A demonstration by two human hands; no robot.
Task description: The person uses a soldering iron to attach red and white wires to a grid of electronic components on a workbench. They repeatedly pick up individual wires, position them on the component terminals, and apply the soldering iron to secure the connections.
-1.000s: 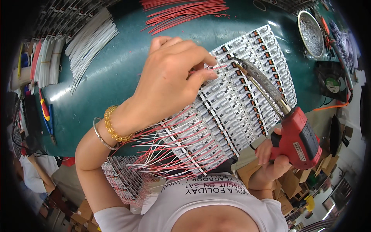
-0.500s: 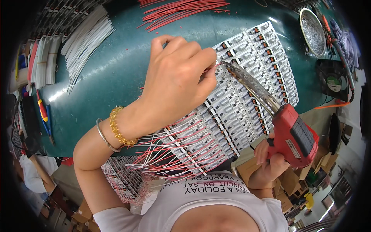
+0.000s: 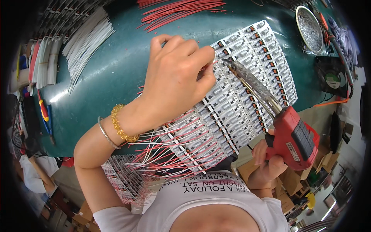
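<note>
My left hand (image 3: 176, 75) is over the far left edge of a white circuit board panel (image 3: 241, 96), thumb and forefinger closed in a pinch on a thin red wire (image 3: 216, 62), only its end showing. My right hand (image 3: 267, 157) grips a red and black soldering gun (image 3: 295, 137). Its long metal nose slants across the panel, with the tip close to the wire's end; whether they touch I cannot tell. Repeated rows of small components cover the panel. Red and white wires (image 3: 166, 149) trail from its near left rows, below my left wrist.
Loose red wires (image 3: 181, 11) lie at the back of the green table (image 3: 116, 73), white wires (image 3: 87, 46) at far left. A round metal dish (image 3: 309, 31) and a black fan (image 3: 331, 79) stand at right. Pliers (image 3: 47, 120) rest near the left edge. Cardboard boxes (image 3: 290, 185) sit below.
The whole view has shifted slightly, so the panel and dish appear a little further left. Relative to the panel, the soldering gun has moved slightly right and nearer. Both grips stay the same.
</note>
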